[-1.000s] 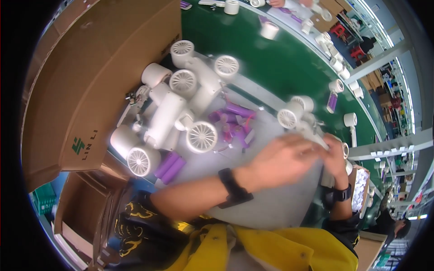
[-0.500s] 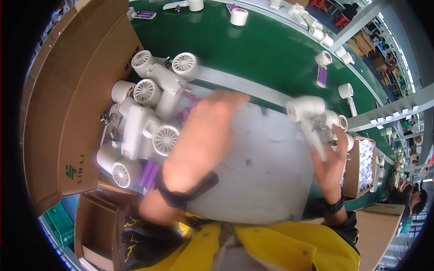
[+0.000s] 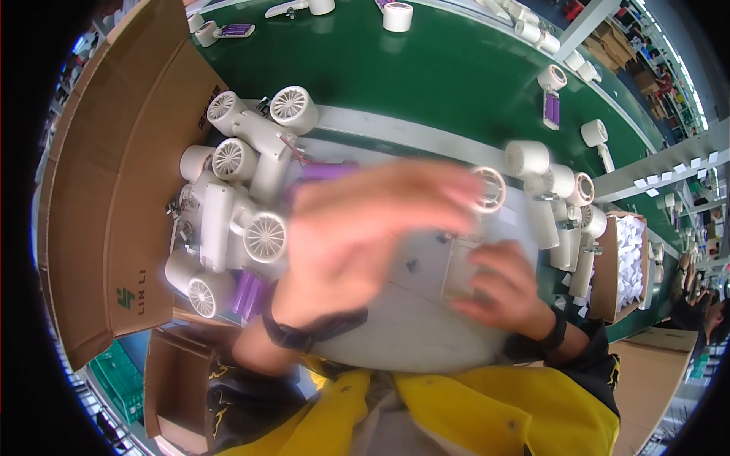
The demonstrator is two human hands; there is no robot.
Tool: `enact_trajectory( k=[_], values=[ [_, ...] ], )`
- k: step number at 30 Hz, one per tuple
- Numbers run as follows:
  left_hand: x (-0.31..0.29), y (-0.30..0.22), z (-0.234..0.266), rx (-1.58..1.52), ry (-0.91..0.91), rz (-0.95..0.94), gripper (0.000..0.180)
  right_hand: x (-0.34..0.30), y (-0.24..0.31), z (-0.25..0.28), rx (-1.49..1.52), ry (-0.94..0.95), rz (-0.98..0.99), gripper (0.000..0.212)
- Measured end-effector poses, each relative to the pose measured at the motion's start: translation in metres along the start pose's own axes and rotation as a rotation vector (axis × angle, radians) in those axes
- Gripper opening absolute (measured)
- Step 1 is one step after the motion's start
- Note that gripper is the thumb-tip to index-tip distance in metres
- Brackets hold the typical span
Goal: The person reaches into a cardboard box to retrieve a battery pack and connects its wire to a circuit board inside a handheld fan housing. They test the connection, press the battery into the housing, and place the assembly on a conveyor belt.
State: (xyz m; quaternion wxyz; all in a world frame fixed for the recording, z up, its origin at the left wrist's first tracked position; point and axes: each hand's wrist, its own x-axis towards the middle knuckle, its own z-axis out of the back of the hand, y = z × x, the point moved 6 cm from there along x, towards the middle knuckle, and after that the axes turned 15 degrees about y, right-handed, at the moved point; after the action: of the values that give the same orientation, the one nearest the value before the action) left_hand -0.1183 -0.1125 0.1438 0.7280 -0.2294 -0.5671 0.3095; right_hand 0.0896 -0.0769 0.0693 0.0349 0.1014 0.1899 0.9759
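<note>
A white handheld fan body (image 3: 459, 266) with a ring-shaped head is over the middle of the grey work surface. My right hand (image 3: 506, 292) has its thumb and curled fingers at the lower right edge of the handle, seemingly gripping it. My left hand (image 3: 357, 228), strongly blurred, stretches across toward the head; its fingertips overlap it, and whether they touch cannot be seen. Left of that hand lies a heap of white fan bodies (image 3: 217, 220) with finned heads. A purple battery pack (image 3: 327, 172) is partly hidden behind the left hand.
More white fan bodies (image 3: 563, 220) are piled at the right, beside a carton of white paper pieces (image 3: 630, 254). Tall cardboard (image 3: 106, 205) stands at the left above a small open carton (image 3: 179, 395). Beyond the grey surface, the green belt (image 3: 449, 83) carries scattered fan parts.
My right hand has come from the right pile toward the middle, where a fan body now appears. My left hand has swung right, away from the left heap. The view has shifted slightly.
</note>
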Motion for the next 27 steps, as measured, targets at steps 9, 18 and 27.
enact_trajectory(
  k=[9,18,27],
  values=[
    [-0.009,-0.009,-0.095,-0.442,0.203,-0.254,0.029,-0.008,0.003,0.010,0.161,-0.339,0.093,0.047],
    [-0.028,0.073,-0.066,0.059,0.326,0.675,0.036,-0.027,-0.057,-0.007,0.841,-0.627,-0.491,0.033],
    [-0.032,0.071,-0.073,-0.057,0.560,0.649,0.032,0.005,-0.034,0.007,0.301,-0.335,-0.177,0.030]
  ],
)
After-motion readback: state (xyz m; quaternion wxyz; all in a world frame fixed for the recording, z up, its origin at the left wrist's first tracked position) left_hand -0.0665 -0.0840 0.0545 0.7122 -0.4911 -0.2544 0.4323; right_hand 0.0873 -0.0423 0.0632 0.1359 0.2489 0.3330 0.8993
